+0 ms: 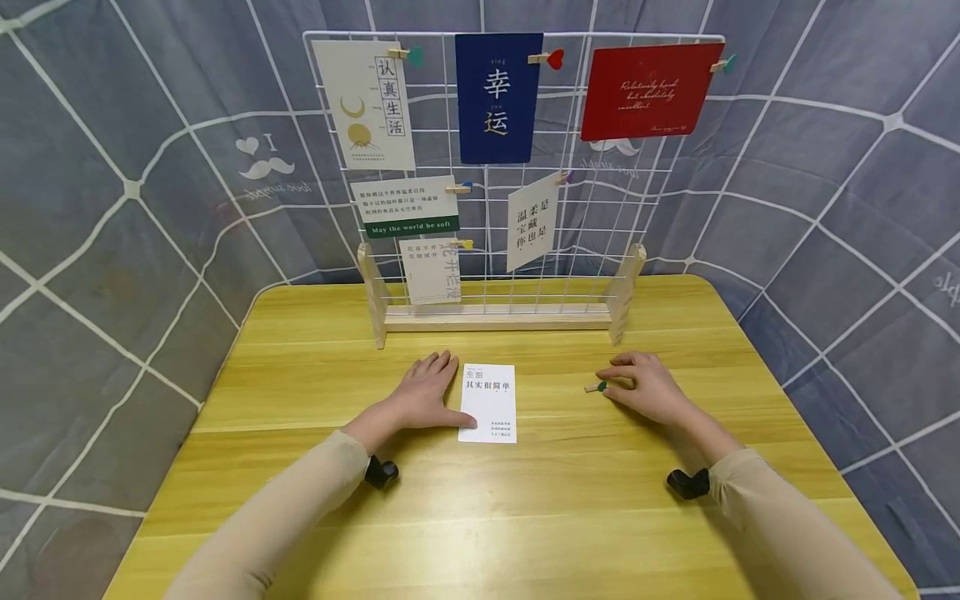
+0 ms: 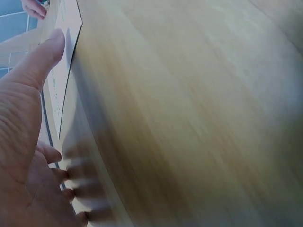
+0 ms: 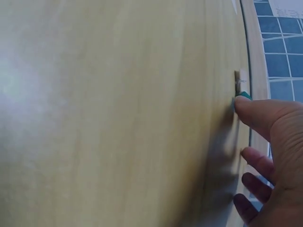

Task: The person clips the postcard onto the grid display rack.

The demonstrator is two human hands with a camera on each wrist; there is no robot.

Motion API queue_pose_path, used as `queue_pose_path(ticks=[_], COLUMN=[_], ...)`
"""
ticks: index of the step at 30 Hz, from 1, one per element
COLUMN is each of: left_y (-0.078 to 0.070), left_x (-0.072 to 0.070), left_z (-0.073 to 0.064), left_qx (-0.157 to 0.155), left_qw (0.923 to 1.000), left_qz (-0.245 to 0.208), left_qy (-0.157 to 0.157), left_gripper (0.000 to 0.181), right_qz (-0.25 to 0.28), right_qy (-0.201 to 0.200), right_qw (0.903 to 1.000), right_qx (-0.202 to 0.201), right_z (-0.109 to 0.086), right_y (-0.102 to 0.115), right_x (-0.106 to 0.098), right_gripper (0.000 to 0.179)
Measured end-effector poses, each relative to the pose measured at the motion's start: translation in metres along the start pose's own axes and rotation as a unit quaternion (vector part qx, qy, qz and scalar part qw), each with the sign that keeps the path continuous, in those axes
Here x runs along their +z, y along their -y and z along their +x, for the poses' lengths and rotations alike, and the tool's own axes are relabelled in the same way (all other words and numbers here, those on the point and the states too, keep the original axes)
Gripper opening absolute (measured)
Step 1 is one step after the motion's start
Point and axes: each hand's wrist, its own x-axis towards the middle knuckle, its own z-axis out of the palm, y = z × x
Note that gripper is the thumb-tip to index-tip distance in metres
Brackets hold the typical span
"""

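A white card (image 1: pixel 487 408) with dark printed characters lies flat on the table, its long side upright in the head view. My left hand (image 1: pixel 420 396) is palm down at the card's left, with fingers spread and the thumb on the card's lower left edge. To the right, my right hand (image 1: pixel 651 392) pinches a small wooden clothespin (image 1: pixel 591 388) by its green heart end, just above or on the tabletop. The thumb (image 3: pixel 253 111) covers part of the green heart in the right wrist view; the index fingertip is hidden there.
Behind both hands a white wire grid rack (image 1: pixel 487 308) stands on wooden feet. Several cards hang on it by heart clothespins, among them a blue card (image 1: pixel 497 100) and a red card (image 1: pixel 645 92). A grey checked curtain (image 1: pixel 97 250) surrounds the yellow wooden table (image 1: pixel 525 525).
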Motion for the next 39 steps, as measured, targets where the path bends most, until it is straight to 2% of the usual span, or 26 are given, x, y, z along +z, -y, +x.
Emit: queue_pose_path(ticks=[7,14,19,25,30,35,39], left_y=[-0.003,-0.002,-0.004,-0.011,-0.018,-0.022,-0.024], left_x=[0.004,0.007,0.005,0.001,0.000,0.002,0.006], left_z=[0.008,0.015,0.013,0.011,0.011,0.010,0.010], left_qx=[-0.020,-0.032,-0.026,-0.009,0.007,0.024,0.038], left_qw=[0.9998,0.9995,0.9988,0.9946,0.9856,0.9678,0.9532], left_qz=[0.006,0.001,-0.031,-0.078,-0.143,-0.234,-0.286], left_qy=[-0.003,-0.006,-0.026,-0.068,-0.091,-0.088,-0.089], left_gripper=[0.125,0.120,0.115,0.113,0.112,0.111,0.109], right_qz=[0.000,0.012,0.016,0.024,0.050,0.058,0.058], right_qy=[-0.005,-0.026,-0.036,-0.047,-0.051,-0.051,-0.053], right_qw=[0.9999,0.9996,0.9992,0.9986,0.9972,0.9966,0.9965], right_qx=[-0.011,-0.006,-0.002,0.001,0.021,0.030,0.029], right_z=[-0.001,-0.002,-0.001,0.000,-0.001,-0.001,-0.002], right_y=[0.002,0.004,0.004,0.004,0.005,0.005,0.004], right_x=[0.005,0.006,0.008,0.008,0.008,0.009,0.010], right_gripper=[0.034,0.025,0.022,0.018,0.013,0.010,0.009])
